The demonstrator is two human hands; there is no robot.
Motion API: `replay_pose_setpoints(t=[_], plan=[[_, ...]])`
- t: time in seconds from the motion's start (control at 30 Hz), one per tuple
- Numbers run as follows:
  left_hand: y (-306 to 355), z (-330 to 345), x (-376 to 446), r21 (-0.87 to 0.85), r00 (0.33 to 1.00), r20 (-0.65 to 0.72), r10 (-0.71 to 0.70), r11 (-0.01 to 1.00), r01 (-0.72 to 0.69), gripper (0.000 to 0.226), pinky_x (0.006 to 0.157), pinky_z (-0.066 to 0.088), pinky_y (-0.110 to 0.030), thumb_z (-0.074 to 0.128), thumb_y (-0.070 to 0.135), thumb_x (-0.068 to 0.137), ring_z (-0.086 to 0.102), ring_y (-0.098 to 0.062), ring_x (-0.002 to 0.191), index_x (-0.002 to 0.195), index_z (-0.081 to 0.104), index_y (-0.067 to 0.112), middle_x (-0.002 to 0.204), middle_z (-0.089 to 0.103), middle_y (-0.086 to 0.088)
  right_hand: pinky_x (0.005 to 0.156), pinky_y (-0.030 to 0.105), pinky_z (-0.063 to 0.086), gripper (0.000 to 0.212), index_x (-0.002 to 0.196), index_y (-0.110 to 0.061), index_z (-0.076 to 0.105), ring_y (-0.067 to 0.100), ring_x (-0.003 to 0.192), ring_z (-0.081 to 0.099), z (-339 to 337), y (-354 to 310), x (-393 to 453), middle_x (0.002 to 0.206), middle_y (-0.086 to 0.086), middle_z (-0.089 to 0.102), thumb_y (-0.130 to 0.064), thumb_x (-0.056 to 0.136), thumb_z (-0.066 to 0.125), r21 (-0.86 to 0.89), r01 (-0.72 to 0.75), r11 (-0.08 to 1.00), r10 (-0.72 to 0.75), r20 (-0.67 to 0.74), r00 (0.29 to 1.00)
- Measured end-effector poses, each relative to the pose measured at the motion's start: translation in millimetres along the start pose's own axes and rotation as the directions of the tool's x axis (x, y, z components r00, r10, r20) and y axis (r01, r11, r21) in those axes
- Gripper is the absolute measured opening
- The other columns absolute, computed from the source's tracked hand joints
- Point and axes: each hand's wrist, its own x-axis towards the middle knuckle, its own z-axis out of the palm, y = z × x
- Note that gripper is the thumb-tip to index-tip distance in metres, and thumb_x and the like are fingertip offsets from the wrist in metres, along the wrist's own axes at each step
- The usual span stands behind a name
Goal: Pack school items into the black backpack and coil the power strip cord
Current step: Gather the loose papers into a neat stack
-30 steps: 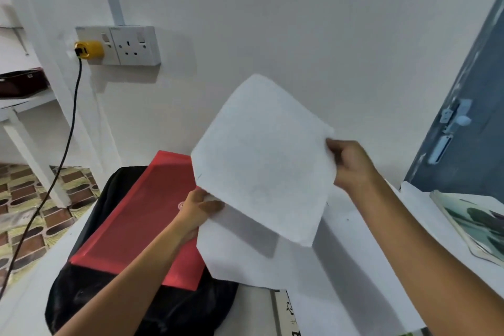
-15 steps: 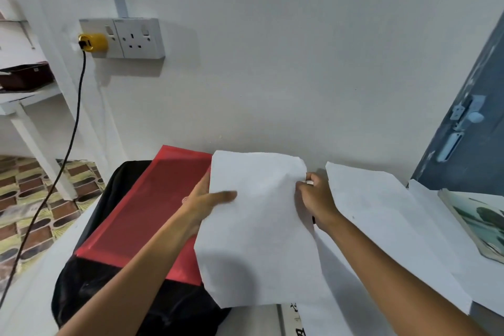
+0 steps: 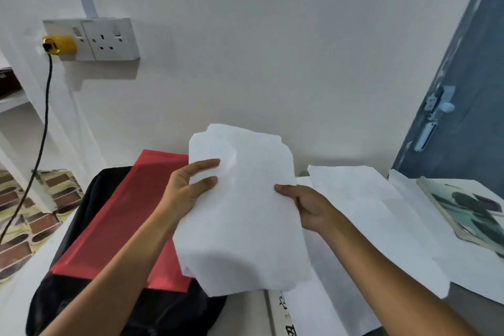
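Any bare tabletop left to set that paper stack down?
Little. A white strip lies bare between the black backpack and the loose sheets. Right is crowded: sheets overlap up to the book. The red folder covers the backpack.

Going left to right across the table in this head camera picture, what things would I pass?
Black backpack → red folder lying on it → paper stack held in both hands → loose white sheets → book at the far right.

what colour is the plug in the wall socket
Yellow; the plug with its black cord shows in the head view.
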Motion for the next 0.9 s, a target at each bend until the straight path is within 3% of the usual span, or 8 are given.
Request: replay_pose_setpoints(t=[0.13, 0.27, 0.33, 0.43, 0.57, 0.77, 0.83, 0.9], plan=[[-11, 7, 3, 0.09, 0.983, 0.145, -0.116, 0.991, 0.104, 0.067, 0.082, 0.055, -0.029, 0.085, 0.019, 0.06, 0.066, -0.015, 0.103, 0.121, 0.061, 0.03, 0.118, 0.064, 0.004, 0.086, 0.043, 0.055, 0.026, 0.108, 0.002, 0.066, 0.034, 0.096, 0.068, -1, -2, -10, 0.105, 0.018, 0.071, 0.004, 0.082, 0.064, -0.066, 0.239, 0.969, -0.247, -0.239, 0.939], [-21, 29, 5, 0.281, 0.977, 0.183, -0.108, 0.958, 0.053, 0.043, 0.097, 0.046, -0.022, 0.085, 0.011, 0.068, 0.058, -0.012, 0.111, 0.103, 0.069, 0.029, 0.117, 0.064, 0.006, 0.07, 0.025, 0.051, 0.015, 0.098, -0.005, 0.066, 0.022, 0.079, 0.065, -15, -1, -21, 0.088, 0.006, 0.07, -0.004, 0.083, 0.064, -0.391, 0.262, 0.882, -0.398, -0.324, 0.858], [-28, 39, 7, 0.322, 0.976, 0.193, -0.095, 0.946, 0.029, 0.04, 0.082, 0.045, -0.007, 0.078, -0.002, 0.074, 0.059, -0.012, 0.105, 0.104, 0.067, 0.022, 0.117, 0.064, 0.0, 0.068, 0.023, 0.047, 0.019, 0.101, -0.012, 0.061, 0.017, 0.079, 0.06, -29, -1, -24, 0.085, -0.001, 0.064, -0.017, 0.084, 0.065, -0.589, 0.166, 0.791, -0.46, -0.392, 0.797], [-44, 49, 10, 0.41, 0.959, 0.218, -0.181, 0.909, 0.079, 0.046, 0.075, 0.047, -0.011, 0.072, -0.008, 0.076, 0.06, -0.015, 0.102, 0.114, 0.064, 0.018, 0.122, 0.06, -0.005, 0.089, 0.032, 0.044, 0.044, 0.131, -0.017, 0.048, 0.023, 0.111, 0.053, -64, -6, -36, 0.122, 0.005, 0.056, -0.025, 0.089, 0.058, -0.842, -0.065, 0.535, -0.606, -0.436, 0.665], [-66, 56, 9, 0.536, 0.92, 0.216, -0.326, 0.828, 0.167, 0.05, 0.069, 0.046, -0.016, 0.074, 0.0, 0.077, 0.061, -0.016, 0.097, 0.124, 0.061, 0.012, 0.121, 0.058, -0.005, 0.095, 0.041, 0.039, 0.055, 0.14, -0.02, 0.036, 0.033, 0.122, 0.042, -104, -14, -62, 0.134, 0.01, 0.045, -0.024, 0.087, 0.053, -0.843, -0.492, 0.216, -0.569, -0.518, 0.639], [-70, 63, 13, 0.567, 0.942, 0.203, -0.267, 0.816, 0.109, 0.049, 0.081, 0.045, -0.024, 0.074, -0.003, 0.075, 0.057, -0.019, 0.102, 0.121, 0.062, 0.011, 0.122, 0.056, -0.006, 0.094, 0.042, 0.034, 0.069, 0.142, -0.021, 0.026, 0.033, 0.114, 0.051, -119, -18, -68, 0.122, 0.01, 0.054, -0.009, 0.078, 0.051, -0.777, -0.536, 0.33, -0.49, -0.627, 0.606], [-70, 63, 15, 0.574, 0.944, 0.198, -0.262, 0.812, 0.105, 0.05, 0.084, 0.048, -0.028, 0.074, -0.002, 0.075, 0.058, -0.022, 0.104, 0.121, 0.063, 0.013, 0.123, 0.056, -0.007, 0.094, 0.04, 0.035, 0.059, 0.135, -0.017, 0.036, 0.034, 0.112, 0.052, -116, -23, -68, 0.119, 0.01, 0.056, -0.004, 0.079, 0.05, -0.778, -0.496, 0.385, -0.506, -0.627, 0.592], [-69, 61, 15, 0.586, 0.953, 0.186, -0.238, 0.806, 0.087, 0.049, 0.089, 0.05, -0.033, 0.074, -0.002, 0.075, 0.059, -0.023, 0.107, 0.12, 0.064, 0.015, 0.125, 0.057, -0.008, 0.086, 0.038, 0.035, 0.03, 0.102, -0.016, 0.055, 0.035, 0.097, 0.053, -110, -31, -68, 0.096, 0.007, 0.06, 0.0, 0.077, 0.048, -0.814, -0.428, 0.392, -0.58, -0.58, 0.573]])
